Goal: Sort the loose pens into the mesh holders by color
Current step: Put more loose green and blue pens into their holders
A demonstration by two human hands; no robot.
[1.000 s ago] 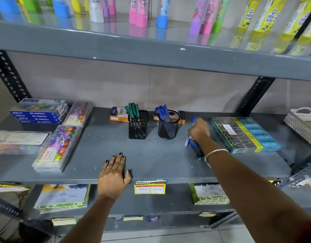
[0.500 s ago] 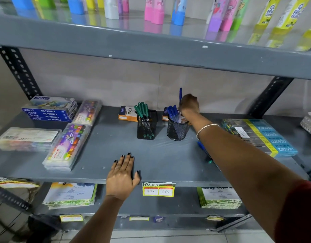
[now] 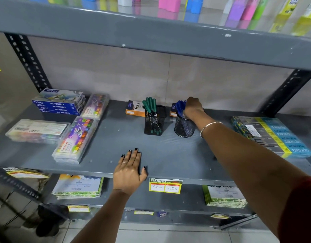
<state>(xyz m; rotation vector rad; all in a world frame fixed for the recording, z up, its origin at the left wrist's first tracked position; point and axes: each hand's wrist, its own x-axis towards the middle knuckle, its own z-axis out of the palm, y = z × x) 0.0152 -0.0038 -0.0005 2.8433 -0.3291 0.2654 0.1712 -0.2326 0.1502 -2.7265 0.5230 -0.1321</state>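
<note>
A square black mesh holder (image 3: 153,123) with several green pens (image 3: 150,104) stands at the back middle of the grey shelf (image 3: 116,137). Just to its right is a round black mesh holder (image 3: 183,128) with several blue pens (image 3: 180,106). My right hand (image 3: 193,107) is at the round holder's rim, its fingers closed on the top of a blue pen standing inside it. My left hand (image 3: 129,170) lies flat on the shelf's front edge, fingers apart, holding nothing. My right forearm hides the shelf to the right of the holders.
Oil pastel boxes (image 3: 60,102) and crayon cases (image 3: 75,141) fill the shelf's left side. Orange boxes (image 3: 134,109) sit behind the holders. Flat blue-and-yellow packs (image 3: 274,135) lie at the right. An upper shelf (image 3: 151,32) hangs low overhead. A price tag (image 3: 165,185) hangs on the front edge.
My right hand picked a blue pen off the shelf, lifted it above the round holder, then lowered it in among the other blue pens. My left hand stayed flat.
</note>
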